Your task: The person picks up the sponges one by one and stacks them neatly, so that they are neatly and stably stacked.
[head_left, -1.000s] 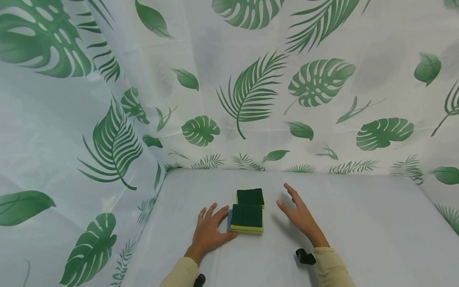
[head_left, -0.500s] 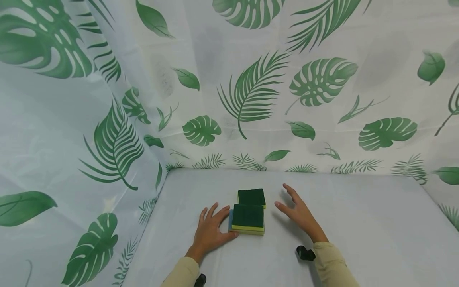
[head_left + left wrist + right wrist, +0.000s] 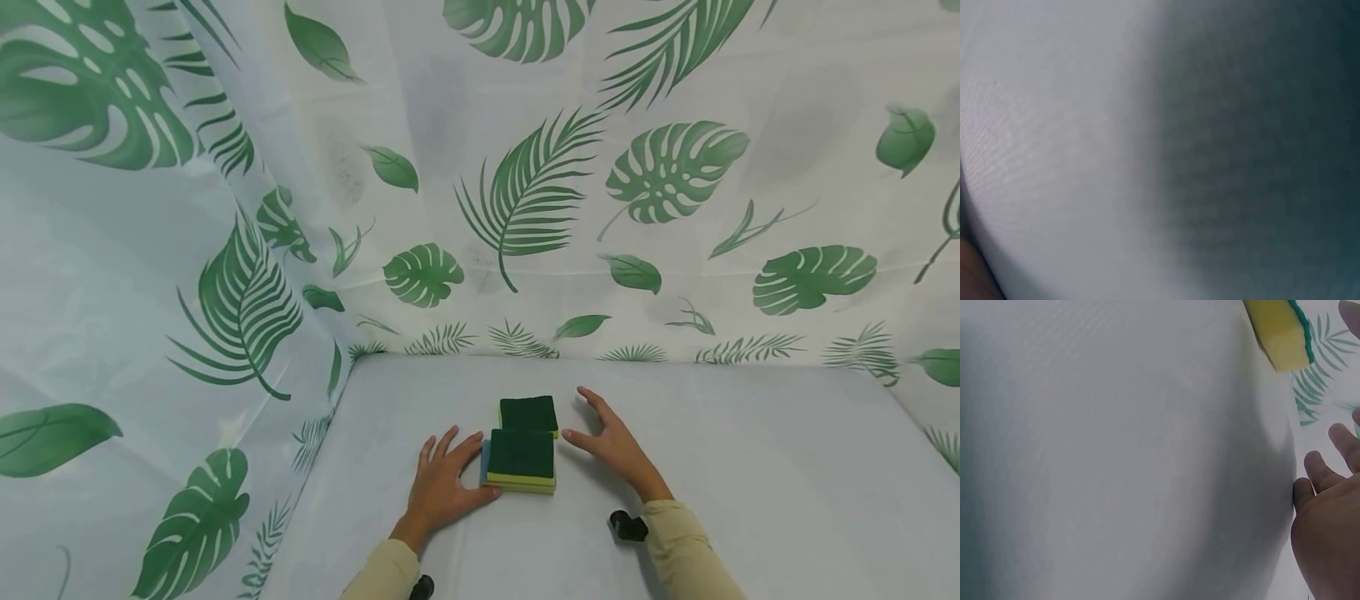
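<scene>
A dark green and yellow scouring sponge (image 3: pixel 522 454) lies on top of a small stack in the middle of the table. Under it show another yellow layer and a light blue edge (image 3: pixel 484 463) on the left. Behind the stack is a second green-topped sponge (image 3: pixel 528 412). My left hand (image 3: pixel 441 493) rests on the table with fingers spread, index fingertip and thumb right at the stack's left corners. To the right, my right hand (image 3: pixel 618 450) hovers with fingers extended and holds nothing, its thumb tip near the stack. The right wrist view shows a sponge's yellow side (image 3: pixel 1280 337).
A white table (image 3: pixel 750 475) carries the sponges. White sheeting (image 3: pixel 555 317) with green leaf prints rises at the back and left. Black wrist devices (image 3: pixel 628 527) hang by both beige sleeves. In the left wrist view the surface is mostly blurred.
My right hand has moved left, closer to the sponge stack. My left hand stays at the stack's left side, and the sponges keep their arrangement.
</scene>
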Tool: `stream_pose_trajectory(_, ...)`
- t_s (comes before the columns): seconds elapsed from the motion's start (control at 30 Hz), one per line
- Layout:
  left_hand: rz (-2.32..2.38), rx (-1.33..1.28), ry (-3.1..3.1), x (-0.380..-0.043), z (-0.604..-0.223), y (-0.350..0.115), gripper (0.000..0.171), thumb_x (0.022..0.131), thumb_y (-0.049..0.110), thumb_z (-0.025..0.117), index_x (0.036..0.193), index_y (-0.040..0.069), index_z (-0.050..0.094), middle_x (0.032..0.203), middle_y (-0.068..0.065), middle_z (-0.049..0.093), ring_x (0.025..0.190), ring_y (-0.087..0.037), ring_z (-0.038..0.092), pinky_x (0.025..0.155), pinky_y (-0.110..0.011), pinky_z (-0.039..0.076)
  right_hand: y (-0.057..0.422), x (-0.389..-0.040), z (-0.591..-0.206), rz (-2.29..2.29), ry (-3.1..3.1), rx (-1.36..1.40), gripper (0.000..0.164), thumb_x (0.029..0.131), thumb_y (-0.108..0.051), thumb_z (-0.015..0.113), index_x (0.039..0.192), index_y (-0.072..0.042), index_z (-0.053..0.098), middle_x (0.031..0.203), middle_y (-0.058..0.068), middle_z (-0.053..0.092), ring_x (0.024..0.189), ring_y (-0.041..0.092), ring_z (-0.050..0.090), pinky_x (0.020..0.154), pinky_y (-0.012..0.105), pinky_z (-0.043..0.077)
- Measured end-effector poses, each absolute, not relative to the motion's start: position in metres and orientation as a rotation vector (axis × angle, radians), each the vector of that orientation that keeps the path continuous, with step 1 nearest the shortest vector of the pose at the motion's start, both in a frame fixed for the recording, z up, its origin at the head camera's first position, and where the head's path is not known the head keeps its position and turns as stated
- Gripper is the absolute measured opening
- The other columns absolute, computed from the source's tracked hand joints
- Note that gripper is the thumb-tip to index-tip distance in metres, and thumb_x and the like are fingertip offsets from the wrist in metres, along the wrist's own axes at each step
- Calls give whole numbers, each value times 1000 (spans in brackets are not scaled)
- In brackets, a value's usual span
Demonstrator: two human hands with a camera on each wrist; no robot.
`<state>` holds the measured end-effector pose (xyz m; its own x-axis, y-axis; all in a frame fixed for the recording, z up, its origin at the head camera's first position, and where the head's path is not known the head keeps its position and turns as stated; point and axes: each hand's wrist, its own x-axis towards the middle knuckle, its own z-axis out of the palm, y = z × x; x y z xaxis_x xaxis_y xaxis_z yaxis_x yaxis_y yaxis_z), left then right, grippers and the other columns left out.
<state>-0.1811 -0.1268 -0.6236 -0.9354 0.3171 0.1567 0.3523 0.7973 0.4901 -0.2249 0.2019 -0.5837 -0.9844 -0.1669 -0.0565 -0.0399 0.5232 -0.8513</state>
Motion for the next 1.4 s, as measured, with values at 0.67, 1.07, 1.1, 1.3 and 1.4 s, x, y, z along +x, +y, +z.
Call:
stream_pose_trajectory(0.67, -816, -545, -2876, -181, -626, -127, 87, 83, 81, 71, 151, 27, 63, 159, 11, 54, 158, -27, 30, 128, -62, 13, 188, -236, -588, -1453, 2578, -233, 97, 94, -43, 82, 169, -12, 29, 174, 22, 23, 161, 46, 14, 126, 70, 15)
stream_pose_trajectory(1.07, -833, -546, -2887, -180, -626, -127, 87, 84, 81, 71, 152, 27, 63, 160, 12, 53, 159, -27, 29, 128, -61, 12, 184, -238, -588, -1479, 2570, -284, 93, 95, -36, 81, 168, -8, 31, 174, 24, 24, 160, 46, 15, 126, 69, 15)
stream_pose_trajectory(1.1, -833, -546, -2890, -180, -626, -127, 87, 84, 81, 71, 152, 27, 63, 160, 11, 53, 159, -27, 29, 128, -61, 12, 184, -239, -589, -1477, 2571, -284, 93, 95, -36, 82, 168, -8, 31, 174, 24, 24, 160, 46, 15, 126, 69, 15)
stream_pose_trajectory(1.3, -788, -541, -2894, -181, -627, -126, 87, 84, 83, 68, 151, 28, 63, 160, 12, 53, 158, -26, 30, 128, -61, 13, 183, -241, -591, -1488, 2573, -292, 93, 95, -36, 82, 168, -7, 32, 173, 25, 25, 160, 47, 17, 126, 69, 17)
stream_pose_trajectory(1.4, -786, -540, -2888, -181, -628, -127, 87, 84, 83, 68, 151, 28, 63, 160, 13, 53, 159, -26, 30, 129, -60, 13, 182, -242, -591, -1485, 2577, -292, 94, 94, -37, 82, 168, -7, 32, 173, 25, 25, 159, 48, 18, 126, 69, 17)
